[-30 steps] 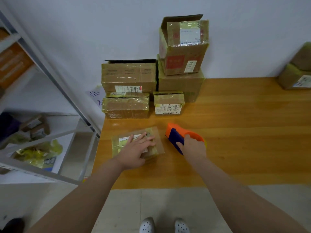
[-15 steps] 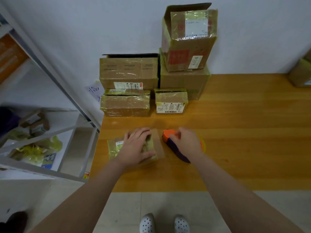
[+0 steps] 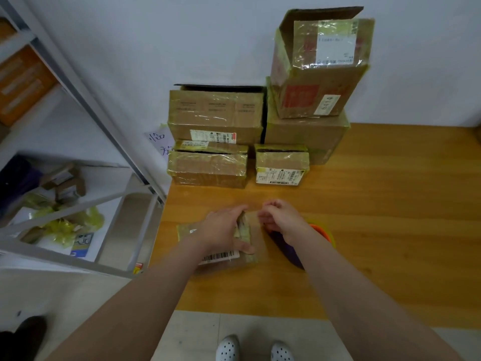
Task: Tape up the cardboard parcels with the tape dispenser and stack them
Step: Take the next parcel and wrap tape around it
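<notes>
Right hand (image 3: 282,220) has slid forward of the tape dispenser (image 3: 290,254) — grip curled, contents unclear; left hand (image 3: 221,230) grips the parcel (image 3: 218,256).

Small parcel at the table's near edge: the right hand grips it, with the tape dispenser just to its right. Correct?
Not quite. The head view shows the left hand gripping the small parcel, not the right hand; the tape dispenser is indeed just to its right.
</notes>
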